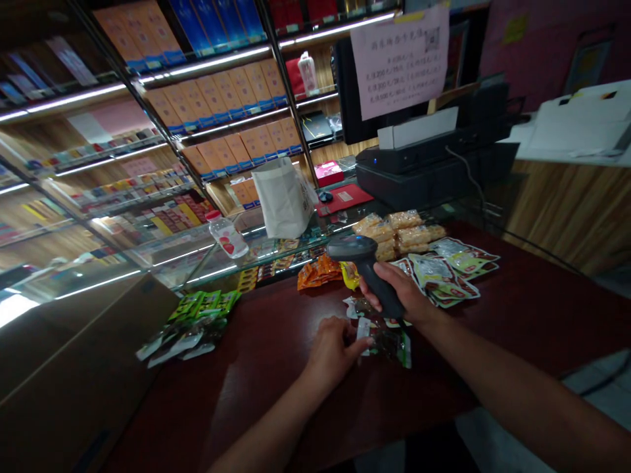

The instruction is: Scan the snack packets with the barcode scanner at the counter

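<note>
My right hand [401,292] is wrapped round the handle of a dark barcode scanner [362,257], whose head points down and left over the counter. My left hand [332,348] pinches the edge of a small dark snack packet [389,343] that lies flat on the dark red counter [517,309], just below the scanner. More small packets lie under and around the scanner handle.
Green packets [197,315] lie at the left, orange packets [318,270] in the middle, pale green and yellow packets [444,263] at the right. A white paper bag [283,197] and a small bottle [227,235] stand on the glass case. A till and monitor [424,157] stand behind.
</note>
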The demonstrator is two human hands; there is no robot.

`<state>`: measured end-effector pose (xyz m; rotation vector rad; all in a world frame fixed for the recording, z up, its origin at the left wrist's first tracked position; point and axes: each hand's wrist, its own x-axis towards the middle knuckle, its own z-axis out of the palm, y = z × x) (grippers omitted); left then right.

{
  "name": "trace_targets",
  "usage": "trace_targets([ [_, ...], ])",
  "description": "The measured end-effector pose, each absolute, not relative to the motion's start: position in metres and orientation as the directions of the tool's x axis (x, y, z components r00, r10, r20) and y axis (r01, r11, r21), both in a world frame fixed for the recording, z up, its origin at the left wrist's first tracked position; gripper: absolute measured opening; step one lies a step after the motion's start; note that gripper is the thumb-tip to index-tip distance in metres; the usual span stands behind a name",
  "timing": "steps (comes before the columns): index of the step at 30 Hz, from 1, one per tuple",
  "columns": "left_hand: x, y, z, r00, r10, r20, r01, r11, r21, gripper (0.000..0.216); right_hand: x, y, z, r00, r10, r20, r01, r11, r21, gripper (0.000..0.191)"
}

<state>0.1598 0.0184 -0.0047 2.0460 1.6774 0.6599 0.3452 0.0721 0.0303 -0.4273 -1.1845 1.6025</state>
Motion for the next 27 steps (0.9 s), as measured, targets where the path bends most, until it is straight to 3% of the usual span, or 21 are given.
trace_targets([
  [3, 0.167, 0.022, -0.008, 0.163, 0.983, 0.083, 0.783, -0.180, 0.595, 0.021, 0.344, 0.074, 0.028, -0.390, 0.878, 0.278, -0.520, 0.039, -0.853, 0.041],
  [7, 0.144, 0.017, -0.011, 0.181, 0.980, 0.079, 0.604, -0.174, 0.778, 0.016, 0.345, 0.074, 0.026, -0.408, 0.869, 0.281, -0.519, 0.032, -0.854, 0.040],
  [14, 0.069, 0.017, -0.005, -0.095, 0.995, -0.042, 0.208, 0.061, 0.976, 0.039, 0.335, 0.068, 0.021, -0.454, 0.853, 0.256, -0.515, -0.017, -0.857, 0.033],
  [20, 0.037, 0.031, -0.007, -0.372, 0.926, -0.072, -0.106, 0.035, 0.994, 0.051, 0.322, 0.061, 0.011, -0.531, 0.827, 0.183, -0.422, -0.071, -0.904, 0.036],
  [27, 0.029, 0.035, -0.011, -0.479, 0.872, -0.100, -0.228, -0.013, 0.974, 0.042, 0.318, 0.058, -0.002, -0.601, 0.790, 0.116, -0.323, -0.107, -0.940, 0.036],
])
